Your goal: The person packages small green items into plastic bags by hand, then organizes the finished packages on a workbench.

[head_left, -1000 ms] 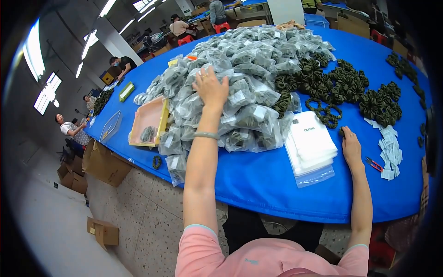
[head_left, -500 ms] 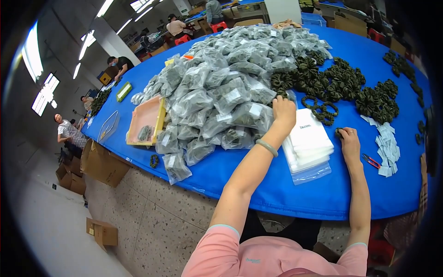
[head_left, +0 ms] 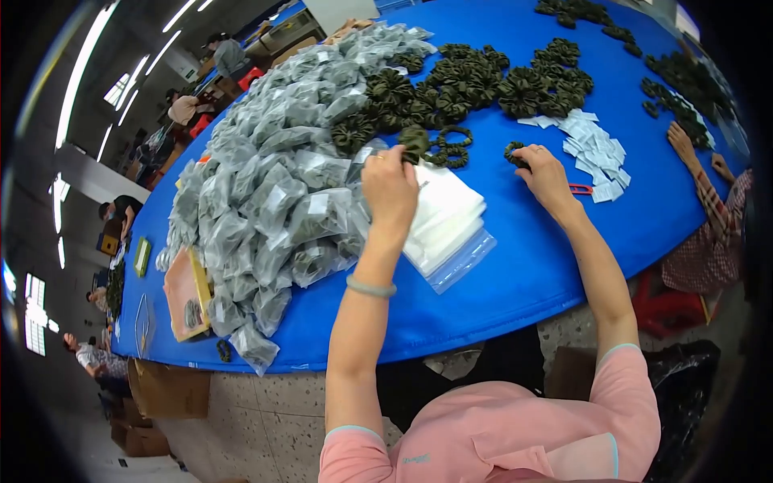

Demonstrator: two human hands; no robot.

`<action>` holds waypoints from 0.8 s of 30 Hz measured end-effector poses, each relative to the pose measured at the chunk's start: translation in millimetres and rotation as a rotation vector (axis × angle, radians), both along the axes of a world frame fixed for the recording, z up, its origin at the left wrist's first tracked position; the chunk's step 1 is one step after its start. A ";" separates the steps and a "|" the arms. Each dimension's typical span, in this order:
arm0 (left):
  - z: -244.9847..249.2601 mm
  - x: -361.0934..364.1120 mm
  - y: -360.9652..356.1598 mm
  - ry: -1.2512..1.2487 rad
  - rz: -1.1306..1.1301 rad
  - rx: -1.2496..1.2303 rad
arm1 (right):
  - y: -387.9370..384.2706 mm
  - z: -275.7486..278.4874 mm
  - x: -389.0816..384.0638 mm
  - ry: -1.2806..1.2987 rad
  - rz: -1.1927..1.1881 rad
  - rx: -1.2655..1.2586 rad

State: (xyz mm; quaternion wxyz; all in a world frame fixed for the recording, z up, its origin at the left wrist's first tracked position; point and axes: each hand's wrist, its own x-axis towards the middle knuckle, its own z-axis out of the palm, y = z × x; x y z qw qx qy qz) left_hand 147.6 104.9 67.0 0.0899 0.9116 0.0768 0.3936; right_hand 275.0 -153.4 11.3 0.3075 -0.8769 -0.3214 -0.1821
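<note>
My left hand (head_left: 390,191) has its fingers pinched on a dark green scrunchie (head_left: 414,143), slightly blurred, above the top end of a stack of white plastic bags (head_left: 439,221). To the right, my right hand (head_left: 547,179) grips a smaller, bunched dark green scrunchie (head_left: 514,154) between thumb and fingers. Between the hands, a few thin scrunchie rings (head_left: 452,149) lie on the blue table. Beyond them spreads a heap of dark green scrunchies (head_left: 467,84). Red-handled snips (head_left: 580,189) lie beside my right hand, partly under pale paper tags (head_left: 592,153).
A large mound of filled clear bags (head_left: 274,161) covers the table's left side. A pink and yellow tray (head_left: 187,294) stands at its near edge. At right, another person's hand (head_left: 683,143) rests by more scrunchies (head_left: 684,80). Cardboard boxes (head_left: 169,390) sit on the floor.
The view has swung to the right. My left hand has drawn back from the edge of the heap with a scrunchie in its fingers. The right hand still holds its scrunchie.
</note>
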 end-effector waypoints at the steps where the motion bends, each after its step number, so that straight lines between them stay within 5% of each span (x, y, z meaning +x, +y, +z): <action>1: 8.5 -10.8 -29.0 -0.062 -0.185 -0.089 | -6.3 0.1 -4.8 -0.007 0.029 -0.098; 5: -4.2 -76.7 -111.2 0.138 -0.540 -0.239 | -33.5 -5.2 -26.4 0.206 0.194 -0.109; 12: -42.5 -120.1 -148.9 0.248 -0.556 -0.335 | -47.6 12.2 -49.9 0.692 0.143 -0.004; 15: -61.0 -124.8 -147.9 0.206 -0.546 -0.366 | -40.9 -5.6 -57.8 0.011 0.110 0.107; 17: -70.1 -127.8 -147.8 0.192 -0.542 -0.380 | -38.1 -17.1 -61.6 -0.216 0.098 0.139; 22: -79.2 -130.4 -146.7 0.228 -0.555 -0.409 | -37.4 -31.8 -67.1 -0.081 0.160 -0.101; 24: -81.0 -130.8 -146.6 0.220 -0.552 -0.437 | -32.5 -29.9 -71.8 -0.212 0.114 -0.173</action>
